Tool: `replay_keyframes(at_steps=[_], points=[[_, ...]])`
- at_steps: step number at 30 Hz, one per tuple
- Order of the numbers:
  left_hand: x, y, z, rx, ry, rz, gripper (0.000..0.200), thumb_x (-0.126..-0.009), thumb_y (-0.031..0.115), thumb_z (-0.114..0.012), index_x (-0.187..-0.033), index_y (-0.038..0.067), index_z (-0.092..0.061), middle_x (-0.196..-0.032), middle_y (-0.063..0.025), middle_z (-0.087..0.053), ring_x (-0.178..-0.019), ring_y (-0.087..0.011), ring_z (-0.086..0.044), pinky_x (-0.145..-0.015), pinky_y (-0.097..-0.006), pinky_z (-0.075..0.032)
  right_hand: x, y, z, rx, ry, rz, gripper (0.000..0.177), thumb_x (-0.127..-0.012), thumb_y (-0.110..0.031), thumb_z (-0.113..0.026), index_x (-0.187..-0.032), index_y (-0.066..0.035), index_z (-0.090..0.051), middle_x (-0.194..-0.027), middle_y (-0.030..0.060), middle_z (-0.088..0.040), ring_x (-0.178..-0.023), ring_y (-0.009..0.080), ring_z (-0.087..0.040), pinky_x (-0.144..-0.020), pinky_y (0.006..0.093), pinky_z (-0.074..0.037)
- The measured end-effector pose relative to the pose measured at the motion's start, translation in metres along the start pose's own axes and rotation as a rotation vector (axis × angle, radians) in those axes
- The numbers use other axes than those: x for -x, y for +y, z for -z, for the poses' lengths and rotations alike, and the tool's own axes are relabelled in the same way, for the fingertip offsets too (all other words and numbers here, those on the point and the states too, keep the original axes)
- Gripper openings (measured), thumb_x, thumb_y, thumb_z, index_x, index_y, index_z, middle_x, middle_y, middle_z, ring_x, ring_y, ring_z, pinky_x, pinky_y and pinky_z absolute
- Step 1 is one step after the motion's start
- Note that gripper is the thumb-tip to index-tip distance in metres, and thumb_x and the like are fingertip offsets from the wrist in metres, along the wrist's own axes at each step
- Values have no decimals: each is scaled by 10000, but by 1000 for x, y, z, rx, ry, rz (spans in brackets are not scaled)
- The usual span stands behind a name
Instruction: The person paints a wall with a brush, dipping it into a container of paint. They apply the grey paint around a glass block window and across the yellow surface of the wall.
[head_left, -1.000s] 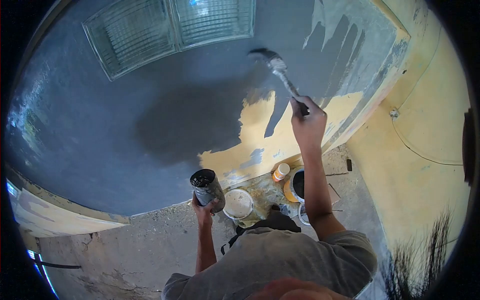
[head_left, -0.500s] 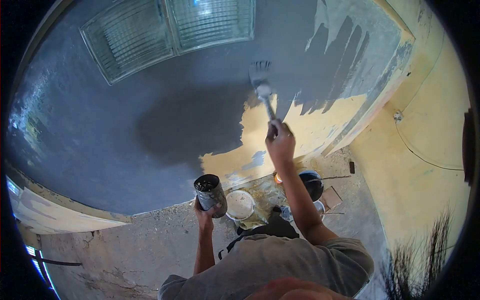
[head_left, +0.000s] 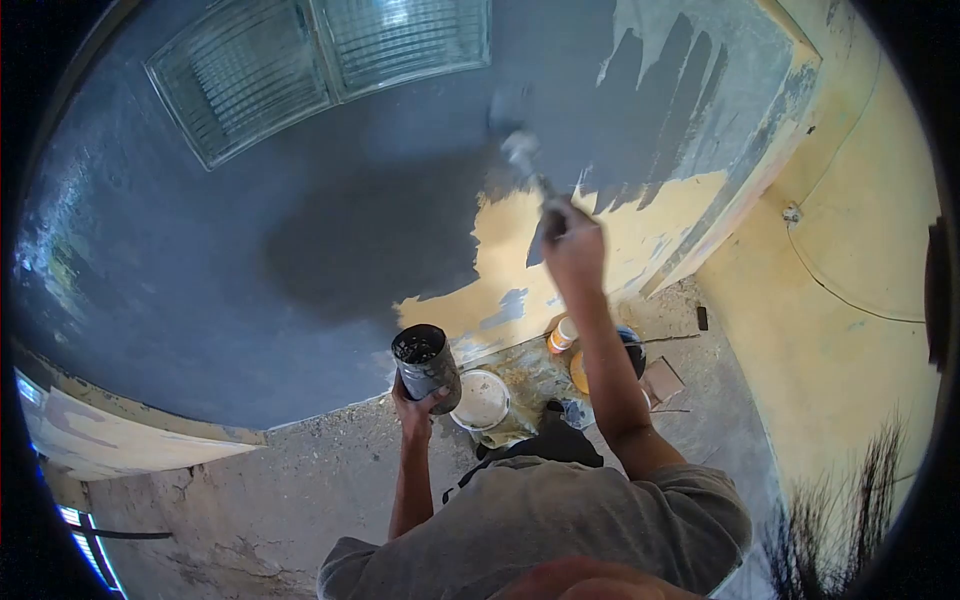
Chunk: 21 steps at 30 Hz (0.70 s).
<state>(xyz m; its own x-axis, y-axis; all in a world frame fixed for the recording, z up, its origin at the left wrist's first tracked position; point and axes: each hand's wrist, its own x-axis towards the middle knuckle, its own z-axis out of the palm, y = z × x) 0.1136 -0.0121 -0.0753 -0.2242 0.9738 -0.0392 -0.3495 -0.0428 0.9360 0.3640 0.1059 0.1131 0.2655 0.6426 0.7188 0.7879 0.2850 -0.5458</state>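
Observation:
My right hand (head_left: 573,240) grips the handle of a paintbrush (head_left: 520,148), which is smeared by motion. Its bristle end lies against the grey painted part of the wall (head_left: 350,230), just above a jagged cream-yellow patch (head_left: 508,235). Lower down and to the left, my left hand (head_left: 415,408) is wrapped round a dark, paint-stained can (head_left: 428,372). The can is tilted slightly, with its open mouth facing up. Dark residue coats its inner wall; how full it is cannot be seen.
A glass-block window (head_left: 400,45) sits above the brush. Near my feet are a white bucket (head_left: 481,400), an orange-and-white bottle (head_left: 562,335), a black container (head_left: 633,350) and a brown flat piece (head_left: 661,384). A yellow side wall (head_left: 850,260) carries a thin cable.
My right hand and the paintbrush have moved up the wall, the hand also slightly right. My left hand has raised the can a little. The view has shifted slightly.

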Motion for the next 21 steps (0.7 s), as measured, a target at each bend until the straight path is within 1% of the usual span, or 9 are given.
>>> replay_keyframes(at_steps=[4, 7, 9, 11, 13, 15, 17, 20, 21], points=[[4, -8, 3, 12, -5, 22, 805, -477, 105, -810, -1217, 15, -506, -1066, -84, -625, -952, -219, -610, -883, -365, -474, 64, 20, -11, 123, -447, -146, 71, -779, -132, -612, -830, -84, -601, -735, 165, -641, -746, 370, -632, -648, 459, -503], [14, -10, 13, 20, 12, 23, 791, -485, 111, -812, -1211, 15, -511, -1060, -82, -626, -947, -216, -610, -876, -357, -473, 73, 9, 22, 63, -549, -230, 95, -786, -156, -627, -857, -95, -643, -748, 167, -652, -737, 359, -640, -651, 445, -506], [13, -8, 14, 15, 18, 11, 778, -491, 115, -813, -1204, 14, -517, -1054, -81, -627, -942, -213, -611, -869, -351, -474, 51, -15, 45, 6, -427, -290, 107, -808, -162, -630, -888, -99, -662, -732, 169, -651, -698, 340, -648, -627, 413, -507], [14, -8, 22, -10, 33, 32, 739, -506, 106, -809, -1186, 14, -534, -1042, -79, -631, -942, -207, -608, -861, -343, -471, 25, -42, 63, -159, -238, -248, 50, -843, -103, -606, -863, -79, -645, -691, 144, -638, -610, 284, -642, -573, 356, -489], [10, -9, 29, -42, 36, 27, 758, -513, 131, -794, -1207, 16, -512, -1069, -79, -612, -967, -223, -597, -869, -364, -469, 9, -49, 58, -272, -89, -144, 23, -839, -99, -613, -839, -79, -626, -679, 132, -622, -587, 281, -616, -556, 365, -476], [12, -8, 32, -72, 35, 28, 777, -521, 156, -779, -1228, 18, -490, -1095, -79, -593, -991, -239, -585, -876, -384, -467, 11, -44, 31, -145, -118, -41, 25, -829, -97, -610, -831, -77, -596, -684, 137, -606, -611, 303, -615, -548, 391, -474], [14, -5, 29, 28, 93, 20, 705, -523, 96, -807, -1173, 17, -545, -1022, -71, -632, -926, -206, -606, -845, -341, -468, 37, -24, -13, 32, -264, 17, 45, -814, -108, -596, -842, -87, -569, -688, 144, -600, -658, 336, -622, -564, 430, -481], [18, -9, 32, 56, 176, 2, 713, -516, 110, -812, -1170, 19, -542, -1018, -68, -627, -919, -208, -601, -832, -339, -469, 66, -27, -17, 90, -359, 30, 41, -812, -119, -615, -829, -94, -588, -682, 133, -609, -641, 334, -623, -562, 421, -482], [15, -10, 32, 67, 183, -12, 713, -516, 110, -812, -1170, 19, -542, -1018, -68, -627, -919, -208, -601, -832, -339, -469, 61, -38, 0, -10, -320, 3, 46, -819, -115, -633, -834, -77, -611, -669, 136, -612, -616, 300, -625, -562, 372, -479]])
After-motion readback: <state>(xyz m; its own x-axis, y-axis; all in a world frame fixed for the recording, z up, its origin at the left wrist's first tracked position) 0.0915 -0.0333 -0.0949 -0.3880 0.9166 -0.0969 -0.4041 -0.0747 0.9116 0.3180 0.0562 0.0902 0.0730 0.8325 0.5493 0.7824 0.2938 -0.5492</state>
